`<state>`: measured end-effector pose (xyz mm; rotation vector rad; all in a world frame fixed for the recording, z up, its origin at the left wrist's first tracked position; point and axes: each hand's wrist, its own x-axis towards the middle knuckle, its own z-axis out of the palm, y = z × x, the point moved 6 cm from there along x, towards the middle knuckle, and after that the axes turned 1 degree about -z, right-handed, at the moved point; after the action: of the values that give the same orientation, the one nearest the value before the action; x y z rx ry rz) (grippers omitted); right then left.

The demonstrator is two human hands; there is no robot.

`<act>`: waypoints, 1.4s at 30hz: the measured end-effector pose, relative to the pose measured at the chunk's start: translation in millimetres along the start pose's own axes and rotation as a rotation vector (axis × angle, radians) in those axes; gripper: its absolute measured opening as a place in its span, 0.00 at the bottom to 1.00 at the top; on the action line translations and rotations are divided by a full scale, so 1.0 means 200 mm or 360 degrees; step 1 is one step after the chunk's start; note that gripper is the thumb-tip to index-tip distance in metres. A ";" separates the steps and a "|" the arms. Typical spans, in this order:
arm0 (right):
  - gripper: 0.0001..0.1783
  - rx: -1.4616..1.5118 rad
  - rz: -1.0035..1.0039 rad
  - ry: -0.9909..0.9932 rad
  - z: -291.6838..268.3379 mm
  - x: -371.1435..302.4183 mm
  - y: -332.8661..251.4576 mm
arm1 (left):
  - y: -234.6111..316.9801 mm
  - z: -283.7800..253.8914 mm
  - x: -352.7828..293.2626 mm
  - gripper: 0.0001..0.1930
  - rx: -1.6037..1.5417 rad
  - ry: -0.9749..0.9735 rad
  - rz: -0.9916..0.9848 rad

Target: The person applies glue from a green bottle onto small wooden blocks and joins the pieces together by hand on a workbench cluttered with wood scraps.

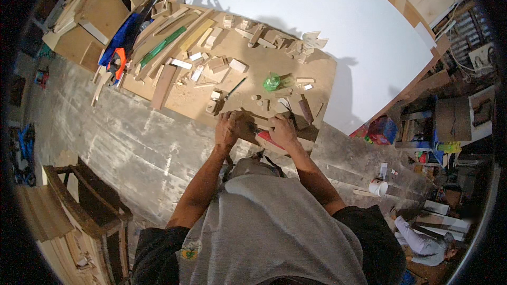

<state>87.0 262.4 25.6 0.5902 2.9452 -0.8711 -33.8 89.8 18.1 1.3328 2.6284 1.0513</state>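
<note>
Both my hands are at the near edge of the wooden work table. My left hand is closed, its fingers bent over the edge of a dark piece in shadow between the hands; what it grips is hidden. My right hand is also closed, beside a red strip along the table's edge. A thin pale piece stands out past its fingers; I cannot tell its kind. Left of my hands lie a small wooden block and a dark slim tool. A brown wooden piece lies beyond my right hand.
A green transparent container and several wooden offcuts lie on the table. An orange-handled saw and long wood strips are at the left. A large white panel adjoins it. Another person is at the lower right, near a white bucket.
</note>
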 end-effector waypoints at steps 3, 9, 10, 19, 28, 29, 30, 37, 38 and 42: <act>0.14 -0.0198 -0.0165 -0.0011 0.02 -0.02 0.02 | -0.05 0.04 -0.01 0.20 -0.0045 -0.0076 -0.0147; 0.19 0.0000 -0.0248 0.0421 -0.14 -0.10 0.04 | -0.02 0.05 -0.01 0.19 -0.0025 0.0022 -0.0110; 0.21 0.0038 -0.0294 0.0448 -0.20 -0.11 0.04 | -0.01 0.06 -0.02 0.19 -0.0029 -0.0006 -0.0135; 0.19 -0.0225 0.0320 0.0698 -0.52 0.14 0.55 | -0.02 0.07 -0.07 0.18 0.0046 0.0065 -0.0200; 0.14 -0.0726 0.0187 0.0908 -0.36 0.36 0.62 | 0.01 -0.01 -0.13 0.18 0.0002 0.0135 -0.0333; 0.13 -0.0525 0.0159 0.0893 -0.36 0.36 0.57 | 0.02 -0.03 -0.14 0.18 0.0015 0.0156 -0.0361; 0.11 -0.0330 0.0135 0.0875 -0.34 0.34 0.51 | 0.02 -0.03 -0.15 0.19 0.0023 0.0176 -0.0387; 0.10 0.0226 -0.0186 0.0472 0.01 0.32 0.12 | -0.04 0.00 -0.20 0.18 -0.0069 0.0212 -0.0476; 0.11 0.0119 -0.0169 0.0454 0.02 0.33 0.09 | -0.02 -0.01 -0.20 0.18 -0.0086 0.0201 -0.0506; 0.15 0.0070 -0.0197 0.0447 0.07 0.37 0.07 | -0.02 0.00 -0.21 0.18 -0.0148 0.0106 -0.0612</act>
<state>21.2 292.2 -1.5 0.5821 3.2531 -0.9364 -9.9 59.0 3.9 0.7420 2.6878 1.1516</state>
